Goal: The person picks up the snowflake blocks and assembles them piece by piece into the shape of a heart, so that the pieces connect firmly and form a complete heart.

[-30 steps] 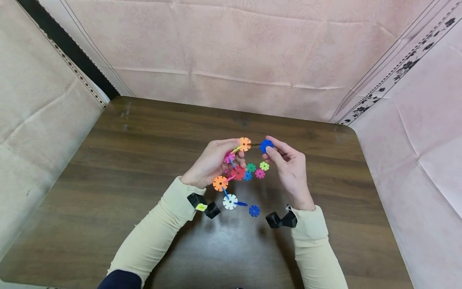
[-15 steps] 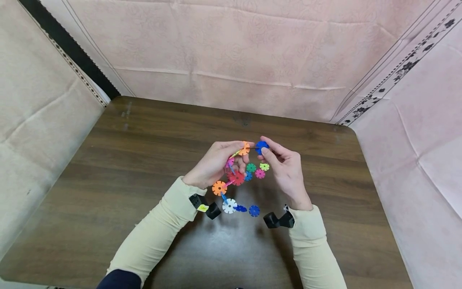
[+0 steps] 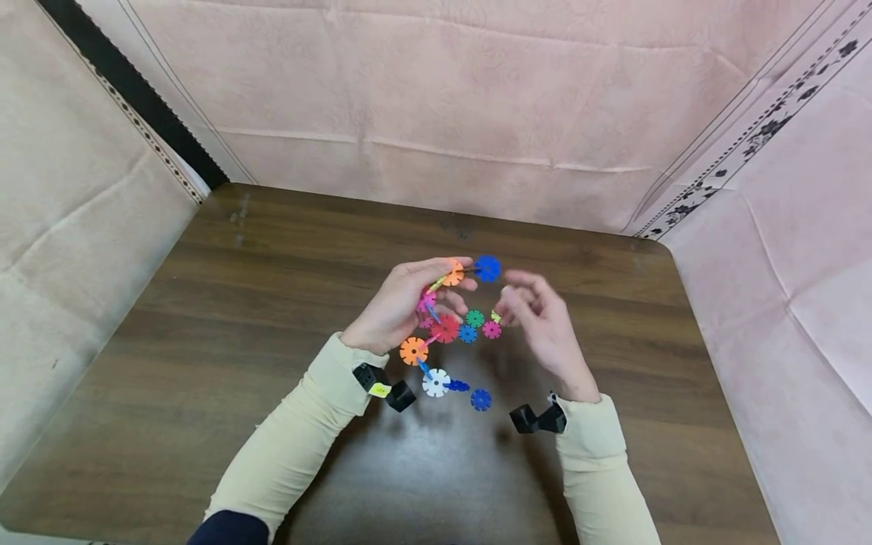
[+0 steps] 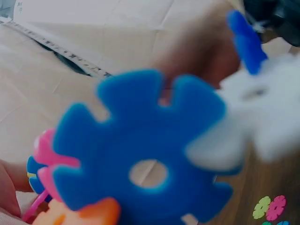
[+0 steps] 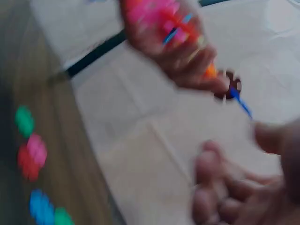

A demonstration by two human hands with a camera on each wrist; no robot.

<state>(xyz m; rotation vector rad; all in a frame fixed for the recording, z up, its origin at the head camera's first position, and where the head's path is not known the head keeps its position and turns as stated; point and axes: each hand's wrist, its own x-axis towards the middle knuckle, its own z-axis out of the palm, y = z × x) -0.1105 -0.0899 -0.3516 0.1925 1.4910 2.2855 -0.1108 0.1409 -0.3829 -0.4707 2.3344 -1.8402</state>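
My left hand pinches a chain of notched plastic discs near its orange disc. Beyond the fingertips, a brown disc links to the blue end disc. The chain curves down past a red disc and a second orange disc to a white disc and a dark blue one. A blue disc fills much of the left wrist view. Holding nothing, my right hand hovers right of the chain, fingers loosely curled, thumb apart from the blue end disc.
Loose discs lie on the wooden table: a green one, a pink one, a yellow-green one partly behind the right fingers, and a blue one nearer the body. Pale cloth walls the table's far side.
My right hand has let go of the blue end disc and drawn away to the right and down. My left hand keeps the chain, which has shifted slightly left.
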